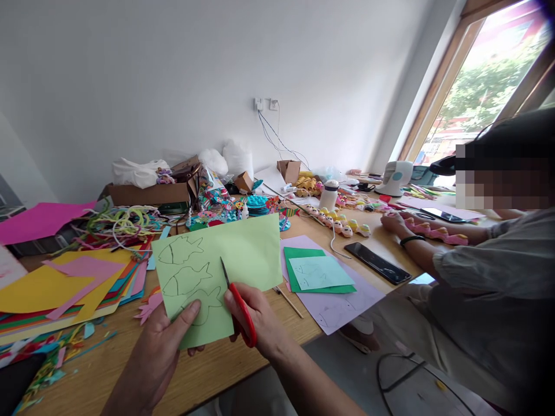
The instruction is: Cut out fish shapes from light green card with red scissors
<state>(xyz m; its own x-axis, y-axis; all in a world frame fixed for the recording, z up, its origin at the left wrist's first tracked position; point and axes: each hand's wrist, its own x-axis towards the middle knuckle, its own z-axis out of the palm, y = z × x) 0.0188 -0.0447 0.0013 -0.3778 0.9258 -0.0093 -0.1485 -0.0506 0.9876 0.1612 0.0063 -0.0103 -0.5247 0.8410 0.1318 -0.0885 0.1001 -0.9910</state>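
Observation:
A light green sheet of paper [255, 251] with several fish outlines drawn on its left part is held up over the table's front edge. My left hand [167, 335] pinches its lower left corner, thumb on top across the lowest fish. Red-handled scissors [245, 318] are in my right hand [260, 315], one dark blade showing in front of the paper and pointing up; the other blade is hidden. The paper is cut from its lower edge up beside the fish, and the scissors stand at that cut. Fingers of my right hand behind the sheet are partly hidden.
Coloured paper sheets [39, 289] and scraps [65, 352] lie left. Right are a purple sheet [347, 312], a pale blue sheet with fish drawings [318, 271], a phone [377, 263] and a pencil-like stick [290, 303]. A person [489, 248] sits at the right with a pink craft chain.

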